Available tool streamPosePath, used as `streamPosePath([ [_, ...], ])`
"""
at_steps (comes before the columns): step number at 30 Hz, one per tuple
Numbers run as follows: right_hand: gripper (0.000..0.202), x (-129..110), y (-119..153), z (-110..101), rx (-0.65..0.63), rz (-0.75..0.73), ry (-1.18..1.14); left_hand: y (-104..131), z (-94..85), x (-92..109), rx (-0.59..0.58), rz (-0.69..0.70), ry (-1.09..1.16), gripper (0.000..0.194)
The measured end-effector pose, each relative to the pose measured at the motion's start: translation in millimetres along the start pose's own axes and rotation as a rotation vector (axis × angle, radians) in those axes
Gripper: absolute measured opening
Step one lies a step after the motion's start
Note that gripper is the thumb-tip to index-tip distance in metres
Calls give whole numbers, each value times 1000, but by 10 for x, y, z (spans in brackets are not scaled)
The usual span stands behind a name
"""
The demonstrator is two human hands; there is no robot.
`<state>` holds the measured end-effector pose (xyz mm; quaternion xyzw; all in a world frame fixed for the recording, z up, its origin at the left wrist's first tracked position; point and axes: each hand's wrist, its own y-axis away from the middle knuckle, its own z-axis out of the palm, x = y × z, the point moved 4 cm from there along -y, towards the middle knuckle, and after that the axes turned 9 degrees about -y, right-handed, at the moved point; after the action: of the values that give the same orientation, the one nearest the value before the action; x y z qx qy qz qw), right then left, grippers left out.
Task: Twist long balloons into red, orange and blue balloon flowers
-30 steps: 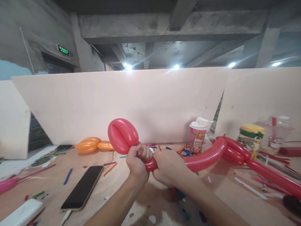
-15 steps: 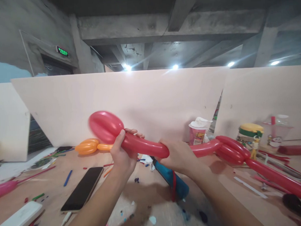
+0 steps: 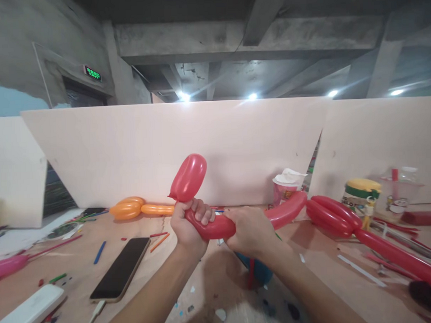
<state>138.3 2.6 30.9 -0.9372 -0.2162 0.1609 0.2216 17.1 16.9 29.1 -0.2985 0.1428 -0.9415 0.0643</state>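
A long red modelling balloon (image 3: 218, 227) is held in both hands, raised over the table. My left hand (image 3: 191, 223) wraps round it just below a folded red loop that stands upright with its knot end pointing left. Farther along the tube, my right hand (image 3: 251, 228) grips it from above, and the balloon's free end rises out to the right. Beneath my right hand lies a teal balloon pump (image 3: 263, 273), mostly covered by the hand and forearm. Behind my left hand rests an orange twisted balloon (image 3: 128, 208).
Another red twisted balloon (image 3: 334, 216) lies at right, near a yellow-lidded tub (image 3: 361, 191) and a pink paper cup (image 3: 282, 192). A phone (image 3: 122, 268) with a cable and a white power bank (image 3: 30, 311) sit at left. Balloon scraps litter the table; a pale board (image 3: 201, 148) stands behind.
My left hand has turned and closed more firmly, swinging the red loop from leaning left to upright. The tube now bends downward between my hands, and its right end has risen.
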Motion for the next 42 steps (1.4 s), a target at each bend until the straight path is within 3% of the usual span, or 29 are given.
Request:
streamPosePath([
  [23, 17, -133, 16, 32, -59, 8, 68, 1, -30, -62, 55, 13, -69, 26],
  [42, 20, -220, 18, 85, -116, 70, 82, 33, -6, -72, 20, 32, -88, 27],
])
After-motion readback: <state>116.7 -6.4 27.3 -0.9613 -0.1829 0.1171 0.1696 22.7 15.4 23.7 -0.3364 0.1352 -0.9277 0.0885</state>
